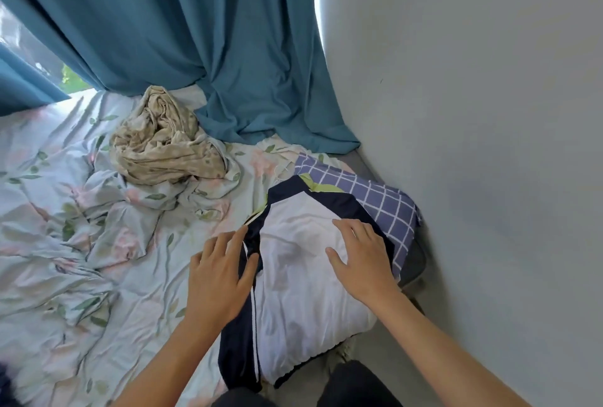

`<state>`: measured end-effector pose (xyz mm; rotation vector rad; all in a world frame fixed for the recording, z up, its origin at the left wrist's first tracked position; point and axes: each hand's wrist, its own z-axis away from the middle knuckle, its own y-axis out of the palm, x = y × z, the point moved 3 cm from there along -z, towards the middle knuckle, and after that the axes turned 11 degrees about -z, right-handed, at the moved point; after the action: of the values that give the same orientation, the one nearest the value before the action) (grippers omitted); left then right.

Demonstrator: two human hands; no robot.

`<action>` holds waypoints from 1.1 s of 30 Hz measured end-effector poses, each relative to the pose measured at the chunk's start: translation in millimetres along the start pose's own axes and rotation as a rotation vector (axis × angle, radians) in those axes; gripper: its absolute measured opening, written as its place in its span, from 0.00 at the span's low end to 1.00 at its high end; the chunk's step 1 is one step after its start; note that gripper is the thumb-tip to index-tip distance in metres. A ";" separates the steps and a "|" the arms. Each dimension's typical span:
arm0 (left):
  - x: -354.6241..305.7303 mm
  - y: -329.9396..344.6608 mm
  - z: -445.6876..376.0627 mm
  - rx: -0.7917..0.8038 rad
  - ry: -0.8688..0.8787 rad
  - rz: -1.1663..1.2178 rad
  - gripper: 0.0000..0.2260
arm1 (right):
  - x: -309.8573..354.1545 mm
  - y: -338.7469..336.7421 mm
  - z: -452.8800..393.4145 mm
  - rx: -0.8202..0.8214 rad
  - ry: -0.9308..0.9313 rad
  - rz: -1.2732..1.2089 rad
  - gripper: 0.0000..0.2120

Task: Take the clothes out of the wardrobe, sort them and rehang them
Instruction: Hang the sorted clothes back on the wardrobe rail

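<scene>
A folded white jacket with navy sleeves and white stripes point(300, 295) lies on the bed's right side, partly over a blue checked pillow point(381, 197). My left hand point(218, 279) lies flat on its navy left sleeve, fingers spread and straight. Spread the same way, my right hand point(362, 259) presses on the white chest panel near the right shoulder. A lime-green collar point(318, 185) shows at the jacket's far end.
A crumpled beige patterned garment point(163, 142) sits at the back of the bed on a rumpled floral sheet point(81, 237). Teal curtains point(195, 31) hang behind. A grey wall point(473, 113) runs close along the right.
</scene>
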<state>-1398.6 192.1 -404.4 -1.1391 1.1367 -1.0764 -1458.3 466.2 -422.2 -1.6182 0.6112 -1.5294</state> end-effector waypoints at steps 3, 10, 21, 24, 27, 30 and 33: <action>-18.7 42.8 -33.5 0.031 -0.060 -0.010 0.28 | -51.0 17.2 -55.5 0.071 -0.053 0.014 0.25; -19.0 216.3 -124.8 0.273 -0.207 0.043 0.31 | -166.8 122.1 -160.0 0.357 -0.177 0.171 0.29; 33.7 375.7 -248.3 0.359 -0.360 0.199 0.32 | -248.3 235.9 -303.7 0.314 -0.172 0.295 0.25; 31.6 397.5 -244.5 0.443 -0.329 0.272 0.31 | -259.1 245.5 -290.5 0.249 -0.253 0.364 0.21; 29.7 403.7 -229.9 0.399 -0.307 0.213 0.25 | -265.6 247.7 -278.1 0.161 -0.298 0.390 0.16; 32.1 407.1 -215.0 0.363 -0.278 0.145 0.26 | -264.1 245.2 -271.6 0.128 -0.348 0.387 0.15; 30.9 410.7 -201.6 0.336 -0.260 0.095 0.25 | -260.7 241.9 -264.1 0.118 -0.380 0.379 0.17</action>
<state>-1574.5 185.5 -827.9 -0.9180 0.7642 -0.9696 -1710.5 481.0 -786.1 -1.5431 0.5642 -0.9361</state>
